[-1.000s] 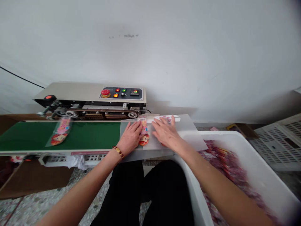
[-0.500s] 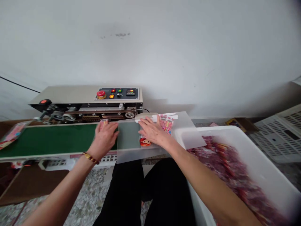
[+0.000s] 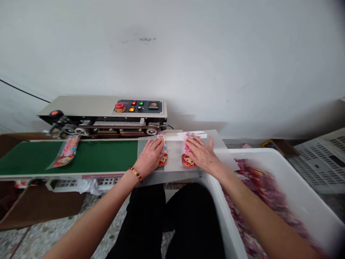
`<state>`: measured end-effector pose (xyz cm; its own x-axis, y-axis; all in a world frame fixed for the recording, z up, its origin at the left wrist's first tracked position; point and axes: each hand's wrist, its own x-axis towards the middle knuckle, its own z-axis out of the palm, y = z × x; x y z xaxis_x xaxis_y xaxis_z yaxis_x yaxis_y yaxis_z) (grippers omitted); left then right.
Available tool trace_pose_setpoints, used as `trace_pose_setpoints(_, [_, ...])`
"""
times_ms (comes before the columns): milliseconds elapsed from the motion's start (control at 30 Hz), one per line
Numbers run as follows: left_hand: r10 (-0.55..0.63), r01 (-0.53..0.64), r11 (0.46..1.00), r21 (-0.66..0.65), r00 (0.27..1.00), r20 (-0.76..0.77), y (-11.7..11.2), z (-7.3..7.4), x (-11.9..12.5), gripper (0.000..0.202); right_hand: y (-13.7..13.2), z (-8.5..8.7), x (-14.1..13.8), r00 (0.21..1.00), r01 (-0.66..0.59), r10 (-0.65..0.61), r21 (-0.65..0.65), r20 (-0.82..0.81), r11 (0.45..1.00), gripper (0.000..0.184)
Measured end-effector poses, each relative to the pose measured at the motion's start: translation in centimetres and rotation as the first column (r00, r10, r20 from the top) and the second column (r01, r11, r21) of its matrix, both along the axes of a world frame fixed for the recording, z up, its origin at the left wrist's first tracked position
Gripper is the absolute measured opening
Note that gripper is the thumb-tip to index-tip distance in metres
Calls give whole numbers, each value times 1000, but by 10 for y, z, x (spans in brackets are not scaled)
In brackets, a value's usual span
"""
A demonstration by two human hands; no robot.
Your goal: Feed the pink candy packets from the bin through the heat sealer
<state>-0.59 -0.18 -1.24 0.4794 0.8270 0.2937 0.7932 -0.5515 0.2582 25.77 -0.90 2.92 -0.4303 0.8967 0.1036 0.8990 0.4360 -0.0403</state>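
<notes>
My left hand [image 3: 150, 155] lies with its fingers stretched out on a small printed packet [image 3: 162, 160], which has a red-haired cartoon figure at its lower end. A second packet [image 3: 188, 160] of the same kind lies to the right, under the fingertips of my right hand [image 3: 201, 154], whose thumb is spread apart. Both packets rest on a translucent plastic sheet [image 3: 175, 167] beside the belt. Another packet in a clear sleeve [image 3: 66, 153] sits slantwise on the green conveyor belt [image 3: 105, 158], its upper end at the rollers.
Behind the belt stands a sealing machine [image 3: 102, 108] with a red stop button [image 3: 120, 107] and lit switches. A white tub [image 3: 272, 153] of many reddish packets is at right, with a white plastic crate [image 3: 323, 158] beyond. A cardboard box [image 3: 48, 208] sits below left.
My left hand has moved right, off the belt's end to a packet on the sheet. My right hand has shifted right to another packet. A sleeved packet now shows by the left rollers.
</notes>
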Motion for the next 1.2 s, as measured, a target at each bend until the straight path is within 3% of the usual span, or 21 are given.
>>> trace_pose_setpoints(100, [-76, 76, 997, 8, 997, -9, -4, -2, -6, 46, 8, 6, -14, 998, -34, 35, 20, -54, 999, 36])
trace_pose_setpoints(233, [-90, 91, 996, 20, 996, -27, -11, -5, -1, 48, 28, 20, -49, 987, -24, 4, -121, -160, 992, 36])
trace_pose_setpoints(367, [-82, 83, 996, 14, 996, -38, -11, -6, 0, 49, 51, 26, -82, 993, 30, -54, -209, -105, 977, 41])
trace_pose_setpoints(467, [-95, 96, 995, 8, 995, -36, -10, -6, -1, 49, 60, 26, -90, 993, 26, -58, -280, -104, 960, 42])
trace_pose_setpoints(567, [-111, 111, 994, 1, 993, -29, -10, -7, -2, 49, 60, 22, -87, 988, 50, -91, -295, -128, 954, 42])
trace_pose_setpoints(733, [-104, 104, 995, 4, 994, -29, -11, -9, -1, 50, 57, 18, -85, 996, 39, -55, -196, -77, 980, 39])
trace_pose_setpoints(900, [-105, 105, 995, -4, 994, -42, -8, -8, -2, 50, 62, 22, -83, 976, 71, -122, -268, -181, 961, 39])
trace_pose_setpoints(1033, [-57, 56, 998, -9, 998, -38, -1, -4, 3, 49, 51, 27, -61, 965, 100, -144, -199, -219, 975, 46])
trace_pose_setpoints(1200, [5, -5, 1000, -30, 1000, -10, 3, -3, -11, 48, 20, 27, -16, 987, 133, -142, -112, -76, 985, 38])
